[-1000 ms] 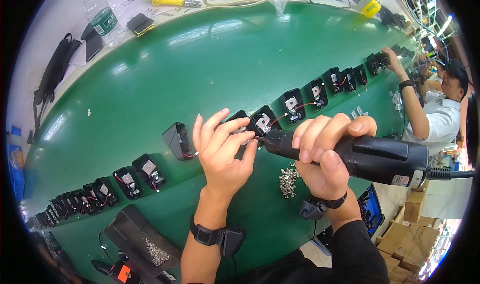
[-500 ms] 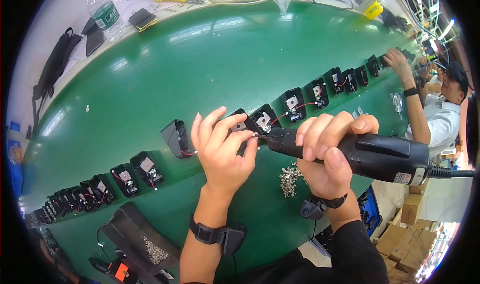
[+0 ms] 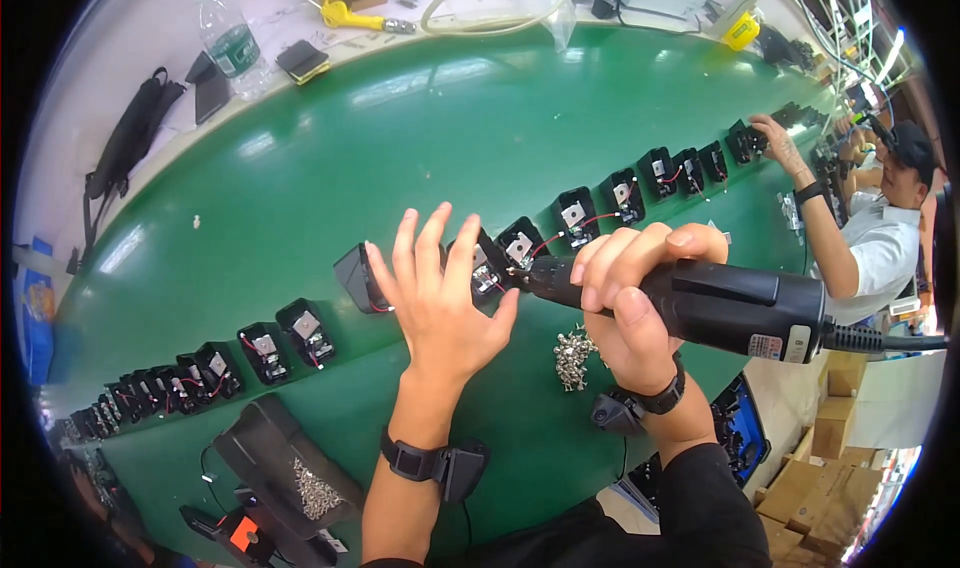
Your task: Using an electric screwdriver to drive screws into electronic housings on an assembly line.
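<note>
My right hand [image 3: 640, 298] is wrapped round a black electric screwdriver [image 3: 740, 308], its bit pointing left. At the bit's tip sits a small silver screw [image 3: 513, 272]. My left hand [image 3: 440, 308] is empty, its fingers spread apart over the row of parts. Behind those fingers, partly covered, stands a black housing [image 3: 487, 272] with a metal plate and circuit parts inside. To its right is another such housing [image 3: 522, 245] with a red wire. A housing [image 3: 356, 278] lies left of my left hand, its inside mostly hidden.
A heap of silver screws [image 3: 572, 360] lies below the screwdriver. More screws fill a dark tray [image 3: 275, 448] at lower left. Similar housings [image 3: 262, 353] line the green table [image 3: 330, 178]. At right, a co-worker's hand [image 3: 780, 146] touches a housing. A bottle [image 3: 232, 48] stands at far left.
My left fingers have let go at the screw on the bit and spread open. The screwdriver has shifted slightly left. The co-worker's hand has moved left to a housing.
</note>
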`<move>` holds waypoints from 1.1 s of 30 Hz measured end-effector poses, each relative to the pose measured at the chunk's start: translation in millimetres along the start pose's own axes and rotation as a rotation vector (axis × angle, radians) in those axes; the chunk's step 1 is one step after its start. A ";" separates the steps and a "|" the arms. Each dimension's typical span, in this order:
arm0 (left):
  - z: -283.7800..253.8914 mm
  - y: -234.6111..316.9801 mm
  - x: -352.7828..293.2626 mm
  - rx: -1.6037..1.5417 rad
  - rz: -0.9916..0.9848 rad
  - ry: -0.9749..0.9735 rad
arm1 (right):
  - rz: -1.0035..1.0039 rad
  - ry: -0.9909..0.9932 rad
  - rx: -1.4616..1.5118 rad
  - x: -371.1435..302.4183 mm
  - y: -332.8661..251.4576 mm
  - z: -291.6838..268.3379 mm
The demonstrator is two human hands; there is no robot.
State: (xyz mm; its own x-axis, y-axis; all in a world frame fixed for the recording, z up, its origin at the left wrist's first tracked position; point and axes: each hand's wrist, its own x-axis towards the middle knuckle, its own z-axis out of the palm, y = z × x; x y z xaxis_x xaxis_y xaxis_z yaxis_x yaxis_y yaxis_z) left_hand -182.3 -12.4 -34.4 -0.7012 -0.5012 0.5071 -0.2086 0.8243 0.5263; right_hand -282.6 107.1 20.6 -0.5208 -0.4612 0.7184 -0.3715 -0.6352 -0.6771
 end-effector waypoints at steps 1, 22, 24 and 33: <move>-1.4 3.0 -2.2 0.039 -0.065 -0.049 | 0.011 -0.002 -0.012 -1.5 -4.2 0.0; 1.2 -35.4 -2.7 -0.016 0.048 -0.143 | 0.180 0.021 0.054 11.6 1.3 26.3; -0.3 -33.6 -0.9 -0.009 0.030 -0.150 | 0.173 0.022 0.095 11.4 9.8 26.9; -4.8 -31.2 2.7 0.002 -0.036 -0.236 | 0.140 0.037 0.084 7.7 30.3 26.2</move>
State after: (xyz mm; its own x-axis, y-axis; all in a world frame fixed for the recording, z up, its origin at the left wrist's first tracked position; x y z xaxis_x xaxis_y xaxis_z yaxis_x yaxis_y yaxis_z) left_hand -174.4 -40.7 -46.2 -0.8332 -0.4551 0.3140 -0.2379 0.8077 0.5394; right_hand -277.7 68.1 9.7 -0.5916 -0.5266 0.6105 -0.2285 -0.6167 -0.7533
